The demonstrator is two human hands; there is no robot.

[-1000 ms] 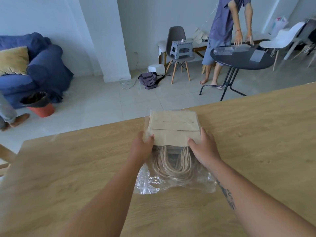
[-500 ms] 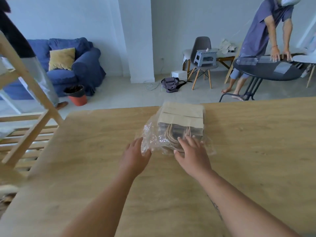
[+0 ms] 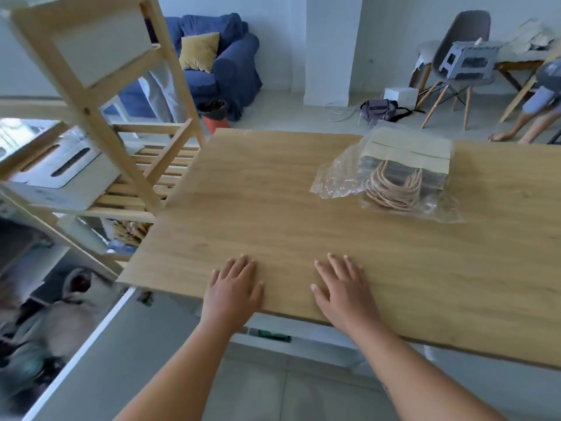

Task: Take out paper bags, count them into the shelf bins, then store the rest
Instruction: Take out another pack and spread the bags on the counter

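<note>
A stack of folded brown paper bags (image 3: 409, 156) with twine handles lies in a clear plastic wrapper (image 3: 337, 180) at the far right of the wooden table (image 3: 273, 208). My left hand (image 3: 232, 288) and my right hand (image 3: 344, 288) lie flat with spread fingers at the table's near edge, well short of the pack and holding nothing. A wooden shelf (image 3: 100, 117) stands left of the table, with a pale bin (image 3: 60, 174) that has slot handles on one of its slatted levels.
Beyond the table are a blue armchair (image 3: 218, 68) with a yellow cushion, a red pot (image 3: 215, 115), a grey chair (image 3: 458, 56) carrying a step stool, a bag (image 3: 379, 109) on the floor and a person's legs (image 3: 528, 123) at far right. Clutter lies on the floor at lower left.
Both hands let go of the wrapped pack and drew back to the table's near edge. The view swung left, bringing the wooden shelf into sight.
</note>
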